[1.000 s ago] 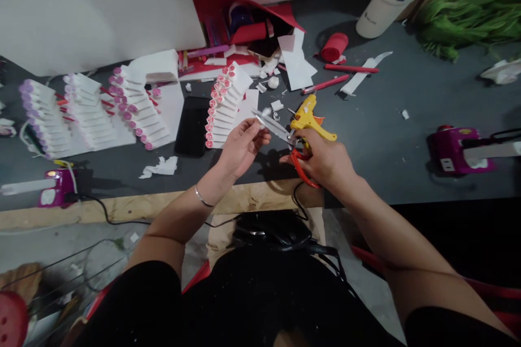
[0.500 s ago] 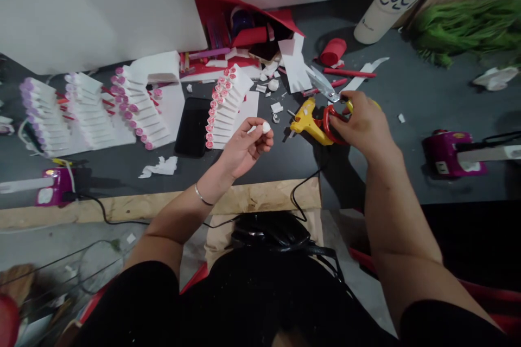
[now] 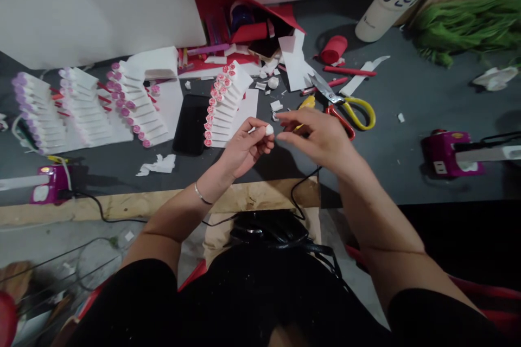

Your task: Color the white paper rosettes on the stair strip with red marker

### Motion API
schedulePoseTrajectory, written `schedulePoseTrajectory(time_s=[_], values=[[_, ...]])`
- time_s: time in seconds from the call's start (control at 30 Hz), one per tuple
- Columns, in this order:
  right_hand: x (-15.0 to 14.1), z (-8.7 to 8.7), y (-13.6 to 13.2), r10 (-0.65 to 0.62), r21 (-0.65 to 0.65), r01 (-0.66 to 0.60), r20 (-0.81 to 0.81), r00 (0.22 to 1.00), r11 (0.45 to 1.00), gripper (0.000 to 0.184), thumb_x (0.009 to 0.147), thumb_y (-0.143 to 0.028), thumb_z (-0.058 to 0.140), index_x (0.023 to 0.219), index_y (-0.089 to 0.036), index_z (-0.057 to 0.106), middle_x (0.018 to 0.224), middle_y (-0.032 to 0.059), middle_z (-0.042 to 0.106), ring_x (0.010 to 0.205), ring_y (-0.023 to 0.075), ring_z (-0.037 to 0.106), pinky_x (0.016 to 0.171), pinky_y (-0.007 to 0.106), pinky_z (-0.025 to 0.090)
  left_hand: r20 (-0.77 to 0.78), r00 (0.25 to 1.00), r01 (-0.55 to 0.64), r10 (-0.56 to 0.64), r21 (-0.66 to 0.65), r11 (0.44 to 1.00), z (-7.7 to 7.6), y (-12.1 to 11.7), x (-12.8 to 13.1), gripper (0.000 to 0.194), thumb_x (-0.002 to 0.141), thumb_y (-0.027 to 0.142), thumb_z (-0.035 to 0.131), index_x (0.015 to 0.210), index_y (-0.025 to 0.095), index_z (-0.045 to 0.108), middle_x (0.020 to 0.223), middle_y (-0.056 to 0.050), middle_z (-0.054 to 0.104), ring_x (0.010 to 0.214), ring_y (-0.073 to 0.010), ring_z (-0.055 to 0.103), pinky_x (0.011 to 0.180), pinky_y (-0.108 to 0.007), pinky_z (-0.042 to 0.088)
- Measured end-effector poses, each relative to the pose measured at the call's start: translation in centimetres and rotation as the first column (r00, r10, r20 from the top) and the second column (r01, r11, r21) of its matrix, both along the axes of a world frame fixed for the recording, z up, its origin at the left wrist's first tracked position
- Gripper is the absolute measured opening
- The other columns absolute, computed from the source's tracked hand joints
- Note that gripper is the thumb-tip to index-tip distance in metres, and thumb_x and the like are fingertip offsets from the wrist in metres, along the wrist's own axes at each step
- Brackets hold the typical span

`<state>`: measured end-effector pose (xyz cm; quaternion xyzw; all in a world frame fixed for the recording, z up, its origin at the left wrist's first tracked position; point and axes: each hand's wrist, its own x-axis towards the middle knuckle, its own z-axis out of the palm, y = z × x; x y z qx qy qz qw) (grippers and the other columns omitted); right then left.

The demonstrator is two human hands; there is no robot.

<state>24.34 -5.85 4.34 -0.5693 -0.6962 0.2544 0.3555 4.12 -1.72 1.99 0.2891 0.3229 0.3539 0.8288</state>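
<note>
A small white piece with a rounded end [image 3: 269,129] is pinched between the thumb and fingers of my left hand [image 3: 251,143]; whether it is paper cannot be made out. My right hand [image 3: 319,133] comes in from the right with thumb and fingers apart, holding nothing, its fingertips just short of the white piece. Scissors [image 3: 334,98] with one yellow and one red handle lie on the table beyond it. Partly hidden under the right hand is a yellow glue gun [image 3: 308,102]. Left of my left hand lies a fanned row of white stems with red-and-white rosette tips [image 3: 228,100].
More rows of pink-tipped [image 3: 142,108] and lilac-tipped stems [image 3: 40,114] lie at left, near a black phone [image 3: 190,124]. A bottle [image 3: 380,11], red roll [image 3: 334,49] and green strands [image 3: 468,27] stand or lie at back right. Purple boxes [image 3: 448,153] sit at both sides.
My right hand has let go of the scissors and moved left toward my left hand, its fingers opening. The scissors now rest on the table. My left hand still pinches the white piece.
</note>
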Motion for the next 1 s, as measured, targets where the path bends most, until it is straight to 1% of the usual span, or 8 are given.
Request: schedulePoseTrajectory(time_s=[0.13,0.3,0.43,0.53,0.63,0.77,0.87,1.0], values=[[-2.2,-1.6,0.4,0.001,-0.021,-0.003,-0.11,0.994,1.0,0.035,0.095,-0.05,0.075,0.118,-0.024,0.082,0.101,0.0063,0.081,0.089,0.0193,0.073,0.08,0.035,0.062,-0.04,0.999,-0.023,0.022,-0.008,1.0,-0.1,0.0,0.1,0.026,0.092,0.023,0.086,0.087,0.021,0.061,0.068,0.006,0.068,0.057,-0.0078,0.066,0.053,-0.016,0.048],[-2.9,-2.8,0.3,-0.066,-0.027,0.061,-0.251,0.966,0.998,0.035,0.095,-0.053,0.073,0.107,-0.022,0.083,0.096,0.0061,0.082,0.084,0.0187,0.074,0.078,0.036,0.063,-0.011,0.999,-0.036,0.037,0.099,0.994,-0.7,-0.2,0.2,0.042,0.079,0.037,0.098,0.087,0.021,0.061,0.07,0.005,0.069,0.059,-0.0088,0.066,0.055,-0.018,0.051],[-3.2,-3.3,0.2,-0.071,0.051,0.09,-0.291,0.954,0.995,0.032,0.096,-0.054,0.073,0.096,-0.023,0.082,0.09,0.0057,0.082,0.083,0.0191,0.075,0.077,0.036,0.062,0.003,0.999,-0.053,0.053,0.187,0.981,-1.0,-0.2,0.1,0.054,0.067,0.048,0.104,0.087,0.02,0.063,0.073,0.004,0.072,0.059,-0.0088,0.065,0.056,-0.02,0.052],[-3.2,-3.6,0.3,-0.069,0.072,0.093,-0.284,0.956,0.993,0.033,0.096,-0.056,0.073,0.088,-0.025,0.081,0.087,0.0055,0.082,0.082,0.0193,0.074,0.078,0.036,0.061,-0.039,0.998,-0.032,0.04,0.184,0.982,-1.2,-0.1,0.1,0.055,0.068,0.051,0.103,0.084,0.02,0.061,0.071,0.004,0.071,0.059,-0.0089,0.065,0.054,-0.019,0.05],[-3.1,-3.8,0.3,-0.069,0.04,0.084,-0.28,0.957,0.996,0.035,0.096,-0.058,0.073,0.088,-0.025,0.081,0.086,0.0052,0.082,0.082,0.0189,0.074,0.077,0.036,0.061,-0.059,0.998,-0.014,0.025,0.18,0.984,-1.3,-0.1,0.1,0.056,0.07,0.054,0.102,0.082,0.02,0.058,0.067,0.006,0.069,0.056,-0.0081,0.063,0.051,-0.019,0.046],[-3.3,-4.2,0.3,-0.113,-0.012,0.117,-0.38,0.918,0.993,0.037,0.093,-0.06,0.075,0.087,-0.024,0.079,0.085,0.0044,0.081,0.08,0.0183,0.073,0.076,0.036,0.062,-0.072,0.997,-0.013,0.028,0.207,0.978,-1.4,-0.2,0.1,0.055,0.073,0.059,0.099,0.086,0.021,0.061,0.066,0.005,0.068,0.057,-0.0086,0.063,0.053,-0.019,0.047],[-3.4,-4.4,0.3,-0.127,-0.035,0.124,-0.426,0.896,0.992,0.035,0.093,-0.057,0.075,0.087,-0.023,0.079,0.086,0.0049,0.081,0.079,0.0178,0.074,0.075,0.035,0.062,-0.07,0.997,-0.018,0.034,0.223,0.975,-1.3,-0.2,0.2,0.053,0.073,0.055,0.1,0.088,0.021,0.062,0.069,0.005,0.07,0.059,-0.0084,0.064,0.054,-0.019,0.048],[-3.3,-4.6,0.4,-0.074,-0.022,0.071,-0.421,0.904,0.997,0.031,0.094,-0.05,0.075,0.104,-0.022,0.081,0.092,0.0046,0.081,0.083,0.0173,0.075,0.078,0.035,0.064,-0.038,0.999,-0.003,0.01,0.183,0.983,-1.0,0.0,0.0,0.051,0.073,0.051,0.1,0.086,0.02,0.061,0.065,0.005,0.068,0.055,-0.0075,0.062,0.05,-0.017,0.043]])
